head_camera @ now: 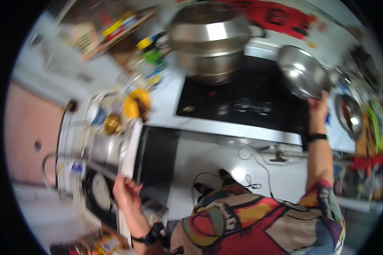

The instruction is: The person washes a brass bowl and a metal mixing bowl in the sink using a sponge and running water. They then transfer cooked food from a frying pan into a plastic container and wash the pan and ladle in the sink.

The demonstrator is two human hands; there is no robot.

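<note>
A shiny metal bowl (301,73) is tilted over the right side of the black cooktop (223,105), and my right hand (318,106) grips its lower rim. My left hand (126,191) is at the left, by the edge of a pale counter, with its fingers curled. A long grey bar ends close to those fingers; blur hides whether the hand holds it. Just left of this hand lies a dark round pan (91,194) with something pale and round in it. A large stacked metal steamer pot (210,41) stands on the back left of the cooktop.
Bottles (151,63) and a yellow item (135,103) stand left of the cooktop. A metal pot (105,148) is behind the dark pan. A metal dish (349,114) lies at the right, near a crowded shelf. Thin cables (265,169) cross the floor near my feet.
</note>
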